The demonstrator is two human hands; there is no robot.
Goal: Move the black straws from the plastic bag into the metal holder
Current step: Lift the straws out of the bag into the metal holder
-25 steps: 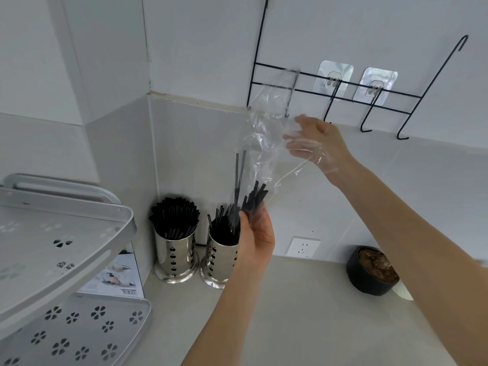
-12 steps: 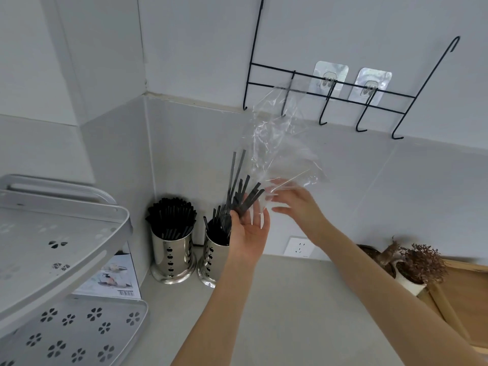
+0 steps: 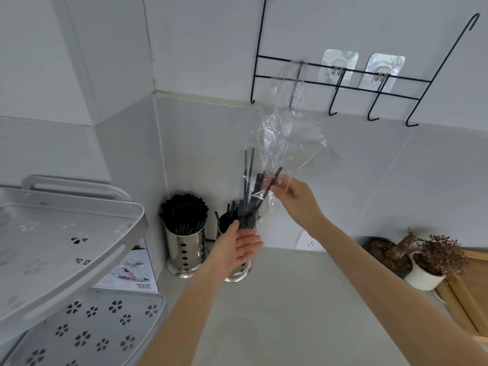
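The left hand (image 3: 239, 244) is held up in front of the right-hand holder (image 3: 237, 270), thumb raised and fingers nearly straight, pressed against the lower end of a bundle of black straws (image 3: 248, 196). Whether the thumb truly closes round the bundle cannot be told; the fingers look relaxed and flat beneath it. The right hand (image 3: 293, 199) pinches the clear bag (image 3: 287, 143) with curled fingertips, right where one slanted straw pokes up under the plastic. The bag stands upward from that pinch, crumpled and see-through, its top reaching in front of the wire rack (image 3: 343, 75) on the wall.

The straws in the bundle fan out: two long ones rise nearly upright, shorter ones lean right inside the plastic. Their lower ends sit at or in the mouth of the right-hand holder, which already has several straws leaning in it. Just beside it to the left stands a second holder (image 3: 184, 249), packed full of straws. Both stand on the grey worktop (image 3: 290, 313) in the corner.

At left is a white two-tier shelf (image 3: 66, 247) with flower-shaped holes, a printed box (image 3: 132, 273) behind it. At right are a dried plant in a white pot (image 3: 427, 265), a dark pot (image 3: 385, 254) and a wooden board (image 3: 464, 291). Two clear adhesive hooks (image 3: 361, 67) hold the rack.
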